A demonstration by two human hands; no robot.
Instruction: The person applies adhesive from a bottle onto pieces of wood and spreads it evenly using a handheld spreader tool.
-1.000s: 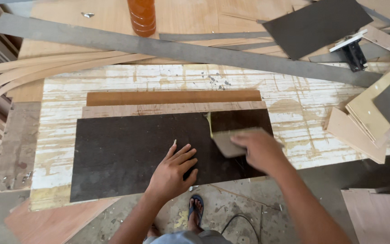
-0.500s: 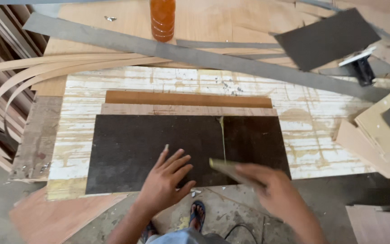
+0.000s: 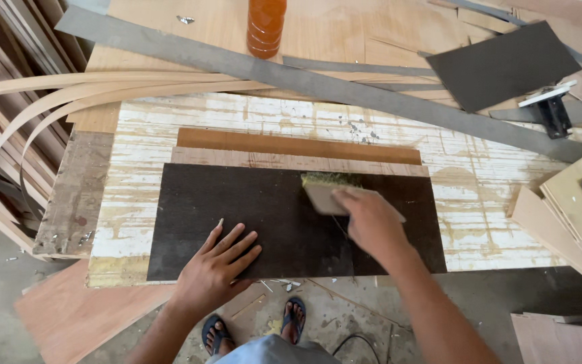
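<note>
A dark brown rectangular board (image 3: 250,216) lies flat on the worn white workbench (image 3: 493,202), over two lighter wooden boards (image 3: 291,152). My left hand (image 3: 220,266) rests flat on the dark board's near edge, fingers spread. My right hand (image 3: 368,219) grips a thin flat scrap of board (image 3: 328,195) used as a spreader. Its far edge carries yellowish glue and touches the dark board close to the far edge.
An orange bottle (image 3: 265,27) stands at the back. A long grey strip (image 3: 318,84) crosses the bench. Curved veneer strips (image 3: 69,91) hang off the left. Offcuts (image 3: 560,216) and a dark panel (image 3: 500,64) lie at the right. My feet in sandals (image 3: 257,327) show below.
My right hand has moved the spreader from the board's near edge up to its far edge. My left hand has stayed flat on the board. The camera view has shifted slightly.
</note>
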